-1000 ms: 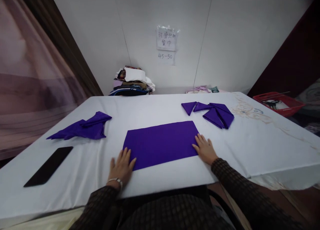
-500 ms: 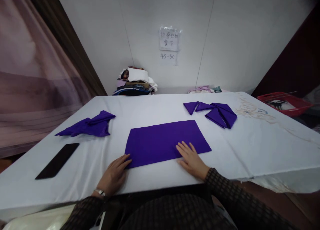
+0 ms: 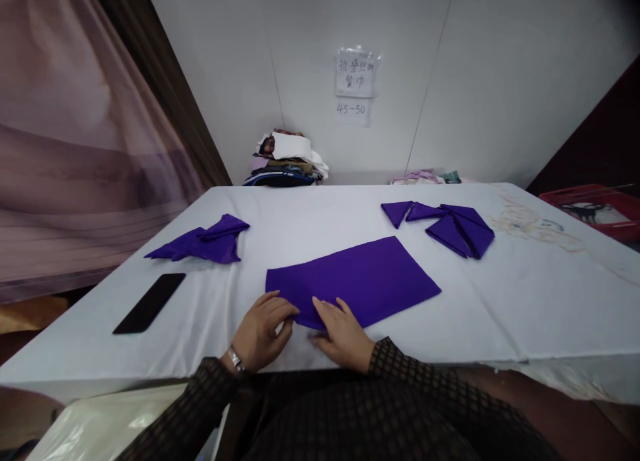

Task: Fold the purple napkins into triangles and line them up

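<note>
A purple cloth napkin (image 3: 370,274), folded to a rectangle, lies slightly turned on the white-covered table (image 3: 320,214). At its near left corner my left hand (image 3: 263,331) has its fingers curled over the cloth, closed on it, the thumb tucked below. My right hand (image 3: 343,334) rests on the near edge, open, its fingers stretched out over the fabric. Between the two hands the near edge bows a little. Folded purple napkins (image 3: 460,231) in triangular shapes sit at the back right. A rumpled purple cloth (image 3: 205,241) lies on the left.
A flat black rectangular object (image 3: 150,303) is on the table's left side. Stacked clothes (image 3: 287,161) show behind the far edge, below a paper sign (image 3: 355,74) on the wall. A red basket (image 3: 590,207) stands beyond the right side, and a curtain (image 3: 100,147) hangs at left.
My right hand has slid left along the napkin toward my left hand. The napkin has turned somewhat, and its near left corner is now drawn inward. The view has shifted slightly.
</note>
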`<state>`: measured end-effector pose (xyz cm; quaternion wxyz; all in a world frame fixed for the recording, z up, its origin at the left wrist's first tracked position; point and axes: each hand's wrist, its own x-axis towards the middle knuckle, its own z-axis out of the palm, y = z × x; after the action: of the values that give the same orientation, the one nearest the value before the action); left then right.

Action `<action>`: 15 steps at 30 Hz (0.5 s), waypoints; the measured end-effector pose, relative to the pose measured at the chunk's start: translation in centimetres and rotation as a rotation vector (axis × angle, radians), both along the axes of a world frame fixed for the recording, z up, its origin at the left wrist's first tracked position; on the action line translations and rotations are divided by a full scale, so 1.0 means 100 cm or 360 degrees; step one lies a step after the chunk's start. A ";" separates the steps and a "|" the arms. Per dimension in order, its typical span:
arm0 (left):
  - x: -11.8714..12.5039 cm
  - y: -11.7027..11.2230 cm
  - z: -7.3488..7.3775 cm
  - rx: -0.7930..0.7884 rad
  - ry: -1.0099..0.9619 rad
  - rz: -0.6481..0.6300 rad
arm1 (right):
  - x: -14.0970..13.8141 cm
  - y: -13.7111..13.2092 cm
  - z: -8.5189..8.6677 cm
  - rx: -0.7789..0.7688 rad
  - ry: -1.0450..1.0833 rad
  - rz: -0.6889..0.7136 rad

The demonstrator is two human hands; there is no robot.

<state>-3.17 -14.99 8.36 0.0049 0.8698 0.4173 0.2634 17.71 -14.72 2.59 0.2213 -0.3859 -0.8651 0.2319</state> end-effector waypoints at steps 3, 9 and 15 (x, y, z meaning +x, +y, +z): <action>0.017 -0.010 0.019 -0.0205 -0.0116 -0.0110 | 0.003 -0.008 0.002 -0.0206 0.0356 0.0077; 0.025 0.020 0.042 -0.0917 -0.0539 -0.0014 | 0.035 -0.017 0.012 -0.1048 0.1083 -0.0153; -0.003 0.081 0.025 -0.1004 -0.0926 0.0436 | 0.104 0.014 0.011 -0.1417 0.2233 -0.1104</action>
<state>-3.48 -6.94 10.84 0.3522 0.6521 0.5698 0.3550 28.15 -13.28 3.65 0.5861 -0.4451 -0.1963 0.6480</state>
